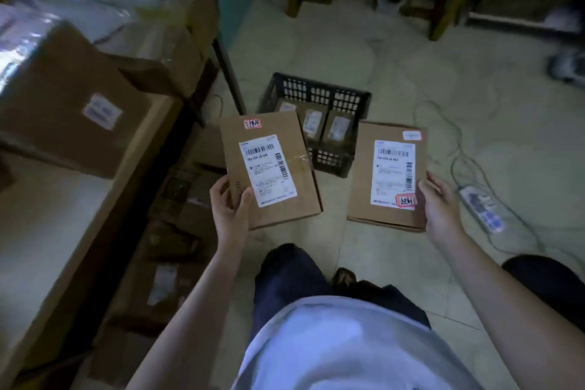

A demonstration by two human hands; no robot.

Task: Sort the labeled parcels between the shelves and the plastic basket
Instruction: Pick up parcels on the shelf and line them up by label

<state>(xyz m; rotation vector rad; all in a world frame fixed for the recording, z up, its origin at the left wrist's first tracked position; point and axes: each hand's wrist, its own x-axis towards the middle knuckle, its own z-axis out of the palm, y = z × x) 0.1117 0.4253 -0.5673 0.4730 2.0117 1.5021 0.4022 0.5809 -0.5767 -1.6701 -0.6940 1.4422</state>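
Note:
I hold two flat brown parcels in front of me, each with a white barcode label and a small red-edged sticker. My left hand (228, 206) grips the lower left corner of the left parcel (269, 168). My right hand (438, 209) grips the lower right edge of the right parcel (387, 174). Beyond them on the floor stands a black plastic basket (316, 89) with several small labeled parcels (316, 122) inside. The shelf (79, 199) runs along my left, carrying a large labeled box (72, 108).
More cardboard parcels (177, 199) lie on the lower shelf level at left. Plastic-wrapped goods (104, 0) sit on boxes at the far left. A white power strip (482, 209) with cables lies on the tiled floor at right. Wooden furniture legs (443, 9) stand at the back.

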